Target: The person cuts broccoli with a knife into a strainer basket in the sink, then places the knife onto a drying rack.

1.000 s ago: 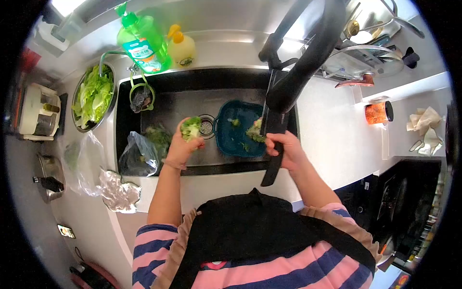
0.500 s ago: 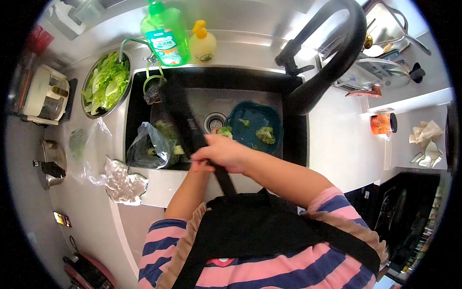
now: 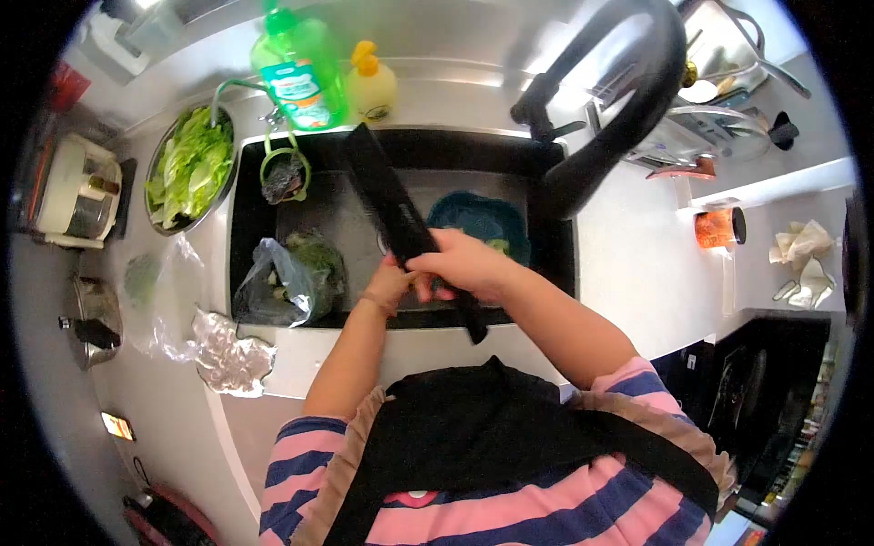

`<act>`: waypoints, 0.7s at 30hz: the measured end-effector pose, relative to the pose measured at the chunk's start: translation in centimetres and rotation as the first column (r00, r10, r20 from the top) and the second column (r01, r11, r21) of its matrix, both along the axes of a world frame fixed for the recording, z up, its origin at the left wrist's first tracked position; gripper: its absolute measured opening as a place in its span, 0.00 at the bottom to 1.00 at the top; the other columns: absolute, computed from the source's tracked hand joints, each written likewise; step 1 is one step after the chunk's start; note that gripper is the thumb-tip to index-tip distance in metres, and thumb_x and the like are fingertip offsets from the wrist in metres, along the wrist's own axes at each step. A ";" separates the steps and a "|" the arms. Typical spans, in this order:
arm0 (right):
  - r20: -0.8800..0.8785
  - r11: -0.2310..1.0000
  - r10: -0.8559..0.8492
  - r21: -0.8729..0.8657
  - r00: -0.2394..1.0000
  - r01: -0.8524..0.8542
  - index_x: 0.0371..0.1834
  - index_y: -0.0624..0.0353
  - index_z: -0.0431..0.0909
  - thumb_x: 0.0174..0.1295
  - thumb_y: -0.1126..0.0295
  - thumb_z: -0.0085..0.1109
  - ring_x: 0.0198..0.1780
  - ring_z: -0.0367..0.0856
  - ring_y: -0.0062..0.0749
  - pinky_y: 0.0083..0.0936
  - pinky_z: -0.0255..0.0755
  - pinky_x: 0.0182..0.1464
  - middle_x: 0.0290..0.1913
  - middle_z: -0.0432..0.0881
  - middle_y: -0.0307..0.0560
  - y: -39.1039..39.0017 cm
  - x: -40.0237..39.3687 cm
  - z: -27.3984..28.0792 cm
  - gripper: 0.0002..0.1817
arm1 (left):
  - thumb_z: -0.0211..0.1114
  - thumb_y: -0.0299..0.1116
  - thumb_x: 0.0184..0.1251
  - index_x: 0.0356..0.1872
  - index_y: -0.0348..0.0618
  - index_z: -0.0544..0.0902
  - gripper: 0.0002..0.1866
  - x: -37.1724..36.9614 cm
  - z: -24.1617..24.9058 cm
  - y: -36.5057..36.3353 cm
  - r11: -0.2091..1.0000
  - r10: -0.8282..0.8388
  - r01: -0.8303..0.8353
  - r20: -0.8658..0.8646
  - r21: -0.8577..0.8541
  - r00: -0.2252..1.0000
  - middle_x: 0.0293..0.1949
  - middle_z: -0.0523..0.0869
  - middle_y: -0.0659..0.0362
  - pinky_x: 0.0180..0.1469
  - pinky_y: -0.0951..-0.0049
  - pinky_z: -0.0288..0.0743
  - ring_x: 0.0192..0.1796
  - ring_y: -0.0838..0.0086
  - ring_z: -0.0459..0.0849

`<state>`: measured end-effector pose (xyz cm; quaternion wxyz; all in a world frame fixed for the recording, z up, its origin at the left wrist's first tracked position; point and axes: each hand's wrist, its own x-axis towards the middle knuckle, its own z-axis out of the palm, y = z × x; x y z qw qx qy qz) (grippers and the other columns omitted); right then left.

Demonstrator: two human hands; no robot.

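A long black knife [image 3: 382,187] lies slantwise over the sink, its broad blade toward the back wall and its handle end toward my apron. My right hand [image 3: 464,264] is closed around it near the handle. Close beneath and to the left, my left hand [image 3: 390,284] has bent fingers partly covered by the knife; what they hold is hidden. Beyond my right hand sits a dark blue basin [image 3: 487,207], with a bit of green broccoli [image 3: 498,246] showing. A clear plastic bag [image 3: 273,282] with broccoli [image 3: 314,264] rests at the sink's left front.
The black sink [image 3: 273,227] has a black faucet [image 3: 628,118] arching over its right side. Lettuce fills a metal bowl [image 3: 228,187] on the left. Behind stand a green detergent bottle [image 3: 305,91] and a yellow pump bottle [image 3: 371,91]. Crumpled foil [image 3: 232,355] lies on the front counter.
The knife has swung, its handle end moving right and away from my apron. My right hand has shifted right with it, and more of my left hand shows.
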<state>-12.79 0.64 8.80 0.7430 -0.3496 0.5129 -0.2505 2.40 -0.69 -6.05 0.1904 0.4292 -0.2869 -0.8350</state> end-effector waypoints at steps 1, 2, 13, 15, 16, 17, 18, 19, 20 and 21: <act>-0.231 0.996 0.062 -0.046 0.971 -0.074 0.48 0.60 0.74 0.59 0.73 0.52 0.21 0.77 0.31 0.25 0.69 0.22 0.27 0.81 0.52 0.8 -2.0 1.0 0.14 | 0.61 0.29 0.62 0.61 0.45 0.65 0.25 -0.7 0.6 -0.1 0.997 -0.037 0.041 0.057 -0.061 0.998 0.48 0.79 0.54 0.46 0.63 0.79 0.51 0.65 0.80; -0.231 0.997 0.046 -0.049 0.972 -0.058 0.48 0.60 0.74 0.59 0.73 0.52 0.21 0.77 0.31 0.25 0.69 0.22 0.27 0.81 0.52 1.7 -3.6 0.2 0.14 | 0.58 0.27 0.64 0.62 0.46 0.63 0.25 -1.2 1.4 0.2 0.993 0.052 -0.049 0.023 -0.109 0.998 0.49 0.78 0.53 0.48 0.63 0.79 0.52 0.64 0.80; -0.768 0.683 -0.321 -0.593 0.554 -0.427 0.62 0.50 0.70 0.48 0.79 0.55 0.42 0.80 0.41 0.31 0.77 0.38 0.51 0.73 0.45 11.1 -6.3 -0.2 0.32 | 0.64 0.32 0.62 0.66 0.48 0.61 0.31 -3.7 9.2 1.8 0.988 -0.004 -0.047 -0.337 -0.144 0.942 0.56 0.75 0.50 0.56 0.67 0.75 0.55 0.66 0.78; -0.715 0.595 -0.415 -0.681 0.563 -0.427 0.62 0.53 0.70 0.45 0.80 0.57 0.40 0.81 0.39 0.28 0.77 0.35 0.51 0.74 0.45 11.4 -6.2 -0.3 0.34 | 0.68 0.32 0.57 0.67 0.47 0.60 0.36 -4.1 9.9 1.9 0.983 -0.046 -0.008 -0.285 -0.183 0.957 0.55 0.76 0.50 0.58 0.68 0.74 0.56 0.67 0.78; -0.713 0.597 -0.420 -0.683 0.561 -0.421 0.62 0.53 0.70 0.45 0.80 0.57 0.40 0.81 0.39 0.28 0.77 0.35 0.51 0.74 0.45 11.5 -6.2 -0.1 0.34 | 0.68 0.32 0.57 0.67 0.47 0.60 0.36 -4.3 10.0 2.1 0.983 -0.053 0.000 -0.283 -0.185 0.958 0.55 0.76 0.50 0.58 0.68 0.74 0.56 0.67 0.78; -0.705 0.575 -0.452 -0.698 0.546 -0.426 0.61 0.54 0.71 0.45 0.81 0.57 0.39 0.81 0.38 0.27 0.77 0.34 0.50 0.74 0.45 11.6 -6.2 0.2 0.33 | 0.69 0.32 0.57 0.66 0.46 0.60 0.37 -4.5 10.1 2.4 0.983 -0.016 -0.042 -0.309 -0.180 0.951 0.55 0.76 0.51 0.58 0.68 0.74 0.55 0.67 0.78; -0.697 0.553 -0.483 -0.712 0.531 -0.432 0.60 0.55 0.71 0.45 0.81 0.57 0.38 0.81 0.38 0.27 0.77 0.33 0.49 0.75 0.45 11.8 -6.1 0.3 0.33 | 0.69 0.32 0.56 0.66 0.45 0.60 0.37 -4.5 10.2 2.7 0.981 0.022 -0.084 -0.335 -0.173 0.942 0.54 0.76 0.51 0.58 0.69 0.74 0.55 0.67 0.78; -0.696 0.555 -0.485 -0.713 0.530 -0.428 0.60 0.55 0.71 0.45 0.81 0.57 0.38 0.81 0.38 0.27 0.77 0.33 0.49 0.75 0.45 11.9 -6.1 0.3 0.33 | 0.69 0.32 0.56 0.66 0.45 0.60 0.37 -4.5 10.3 2.9 0.982 0.018 -0.080 -0.333 -0.173 0.943 0.54 0.76 0.51 0.58 0.69 0.74 0.55 0.67 0.78; -0.699 0.555 -0.489 -0.711 0.522 -0.432 0.60 0.56 0.72 0.45 0.81 0.57 0.37 0.81 0.37 0.26 0.77 0.32 0.48 0.75 0.45 12.0 -6.0 0.3 0.32 | 0.70 0.31 0.55 0.66 0.45 0.61 0.37 -4.4 10.3 3.0 0.964 -0.028 -0.048 -0.280 -0.263 0.960 0.54 0.77 0.52 0.58 0.69 0.74 0.55 0.68 0.78; -0.703 0.555 -0.492 -0.708 0.514 -0.437 0.59 0.57 0.72 0.46 0.81 0.56 0.36 0.81 0.36 0.25 0.77 0.31 0.48 0.75 0.45 12.1 -6.0 0.3 0.31 | 0.70 0.31 0.55 0.65 0.44 0.61 0.37 -4.3 10.3 3.1 0.937 -0.069 -0.014 -0.223 -0.348 0.972 0.53 0.77 0.52 0.58 0.70 0.74 0.55 0.68 0.78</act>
